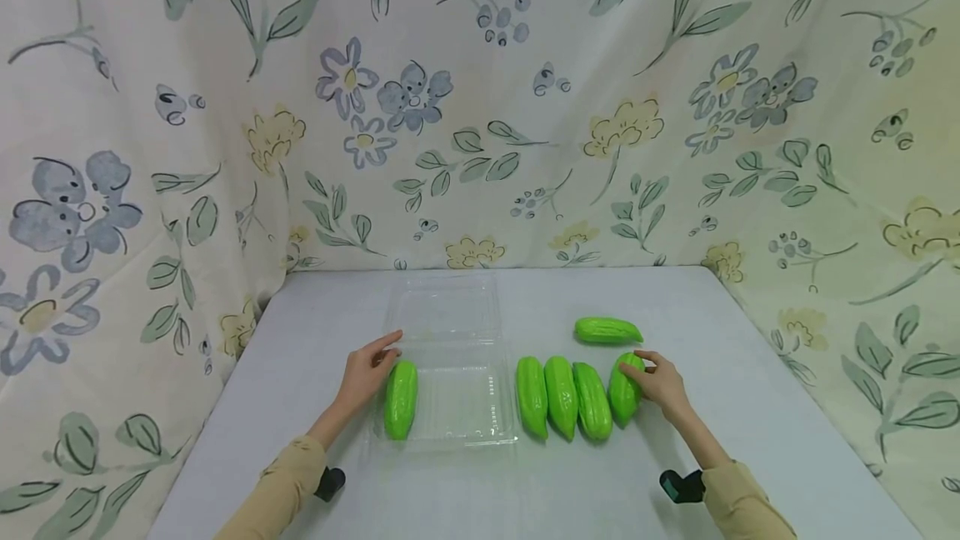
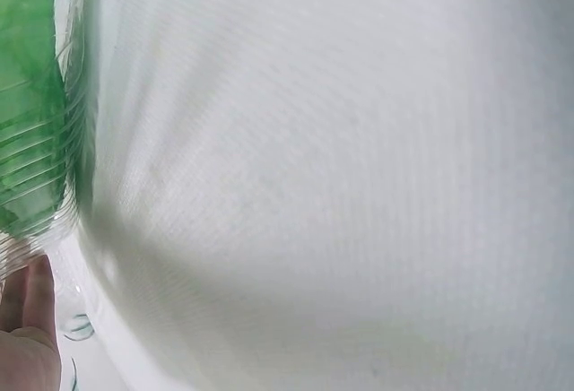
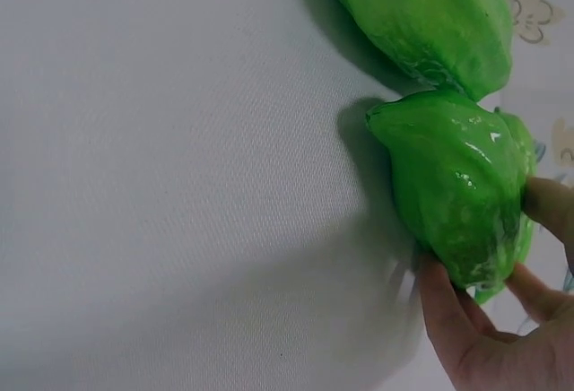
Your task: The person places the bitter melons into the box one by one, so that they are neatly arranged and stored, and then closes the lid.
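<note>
Tan sleeves (image 1: 273,486) reach in from the bottom corners; right of centre, the right hand (image 1: 662,382) has its grip pinched on a green gourd (image 1: 622,400), beside three lined-up gourds (image 1: 560,400). Left of centre, the left hand (image 1: 366,372), fingers loose, meets the clear container (image 1: 457,407) holding one gourd; farther back, another lies sideways.

Green vegetable (image 3: 453,171) between right fingers (image 3: 441,306): glossy, lumpy, plastic-looking. Clamshell container (image 1: 457,407) by left fingers (image 1: 378,347): clear shiny plastic, ribbed. Table covering (image 3: 179,158) below fingers: matt, finely textured.
</note>
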A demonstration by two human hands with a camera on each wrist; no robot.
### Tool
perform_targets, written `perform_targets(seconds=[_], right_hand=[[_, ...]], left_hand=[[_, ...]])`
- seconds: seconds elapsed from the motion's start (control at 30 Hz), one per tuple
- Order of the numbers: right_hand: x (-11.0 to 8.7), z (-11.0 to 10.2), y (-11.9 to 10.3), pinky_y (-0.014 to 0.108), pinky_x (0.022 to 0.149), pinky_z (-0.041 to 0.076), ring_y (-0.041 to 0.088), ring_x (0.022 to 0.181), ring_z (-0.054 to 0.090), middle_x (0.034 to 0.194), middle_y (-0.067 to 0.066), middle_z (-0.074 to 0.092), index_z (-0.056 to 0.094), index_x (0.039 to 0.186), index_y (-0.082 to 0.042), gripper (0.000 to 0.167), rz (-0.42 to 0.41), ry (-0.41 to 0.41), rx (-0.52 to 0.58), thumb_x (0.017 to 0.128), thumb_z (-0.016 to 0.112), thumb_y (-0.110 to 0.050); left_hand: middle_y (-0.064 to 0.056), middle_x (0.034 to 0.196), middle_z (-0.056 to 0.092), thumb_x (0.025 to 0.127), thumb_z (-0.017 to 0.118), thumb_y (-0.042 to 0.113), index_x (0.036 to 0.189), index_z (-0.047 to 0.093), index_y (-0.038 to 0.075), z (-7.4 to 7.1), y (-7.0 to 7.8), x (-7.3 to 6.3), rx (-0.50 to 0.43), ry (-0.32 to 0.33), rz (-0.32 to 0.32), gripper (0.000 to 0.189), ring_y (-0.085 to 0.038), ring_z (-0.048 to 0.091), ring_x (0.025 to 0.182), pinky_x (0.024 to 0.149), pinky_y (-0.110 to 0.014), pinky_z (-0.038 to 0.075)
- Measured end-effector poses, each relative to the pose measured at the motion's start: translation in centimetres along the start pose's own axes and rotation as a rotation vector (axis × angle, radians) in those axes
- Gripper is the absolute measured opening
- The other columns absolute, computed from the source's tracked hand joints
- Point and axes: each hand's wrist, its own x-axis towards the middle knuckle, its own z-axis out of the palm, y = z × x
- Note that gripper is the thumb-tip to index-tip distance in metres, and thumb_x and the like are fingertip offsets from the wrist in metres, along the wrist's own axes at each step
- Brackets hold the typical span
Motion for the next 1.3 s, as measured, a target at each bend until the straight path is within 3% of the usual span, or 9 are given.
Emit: perform_targets(seconds=[0.3, 0.53, 0.83, 1.3], right_hand=[[0.08, 0.01, 0.01, 0.033, 0.071, 0.055, 0.048, 0.115, 0.051, 0.133, 0.042, 0.039, 0.037, 0.139, 0.007, 0.064, 0.014, -0.001, 0.0, 0.094, 0.059, -0.032], [-0.01, -0.01, -0.06, 0.034, 0.072, 0.055, 0.049, 0.116, 0.05, 0.134, 0.042, 0.038, 0.036, 0.139, 0.007, 0.064, 0.018, -0.002, 0.0, 0.094, 0.058, -0.032], [0.07, 0.05, 0.13, 0.034, 0.073, 0.055, 0.049, 0.116, 0.049, 0.134, 0.042, 0.038, 0.036, 0.139, 0.007, 0.063, 0.017, 0.002, 0.001, 0.094, 0.058, -0.031], [-0.24, -0.04, 0.27, 0.033, 0.074, 0.055, 0.047, 0.115, 0.05, 0.133, 0.04, 0.039, 0.036, 0.14, 0.005, 0.064, 0.061, -0.001, 0.085, 0.092, 0.058, -0.032]], left_hand=[[-0.017, 0.124, 0.063, 0.093, 0.058, 0.004, 0.125, 0.061, 0.002, 0.05, -0.1, 0.03, 0.001, 0.007, -0.009, 0.033, -0.031, 0.067, 0.098, 0.063, -0.016, 0.043], [-0.025, 0.122, 0.061, 0.092, 0.054, -0.003, 0.126, 0.057, -0.006, 0.16, 0.0, 0.12, -0.003, 0.004, 0.003, 0.034, -0.038, 0.066, 0.098, 0.06, -0.016, 0.042], [-0.018, 0.124, 0.063, 0.093, 0.057, 0.002, 0.126, 0.06, 0.0, 0.02, -0.05, -0.02, 0.004, 0.001, -0.012, 0.033, -0.031, 0.067, 0.099, 0.063, -0.016, 0.043], [-0.019, 0.122, 0.063, 0.091, 0.058, 0.001, 0.125, 0.06, -0.001, -0.06, 0.29, -0.11, -0.002, 0.001, 0.007, 0.034, -0.032, 0.067, 0.098, 0.062, -0.018, 0.044]])
